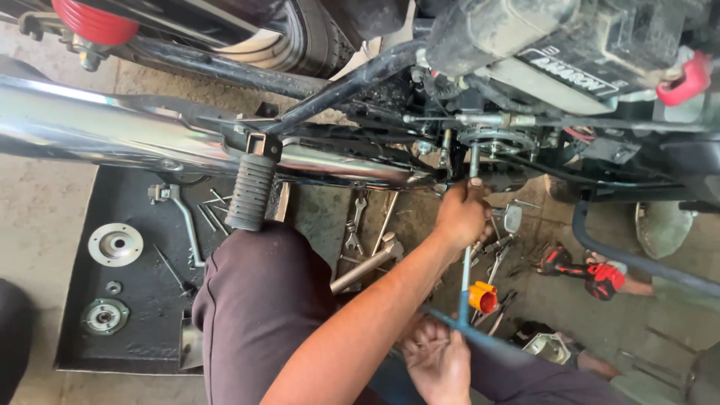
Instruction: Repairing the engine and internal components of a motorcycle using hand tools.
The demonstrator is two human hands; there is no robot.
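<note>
**Long T-Handle Wrench Engaged at Motorcycle Underside**

Nearest the camera, the left hand (437,358) has its fingers curled around the cross handle of the T-handle wrench (466,255), low in the view by the knee (259,300). The right hand (463,214) sits farther up, fingers wrapped around the wrench shaft just below the sprocket area (496,139) of the motorcycle. The shaft runs upright from the handle to the fastener.

Risk: the socket end looks only lightly seated; side load from the lower hand could cam it off and round the fastener, or drive knuckles into the frame.

Count on the floor: one black tray (135,345) at left carrying three round metal parts (115,244); one red power tool (589,274); one orange-capped tool (483,297); several loose spanners (354,225). Beyond, one ribbed footpeg (250,191) and one chrome exhaust pipe (112,135).
</note>
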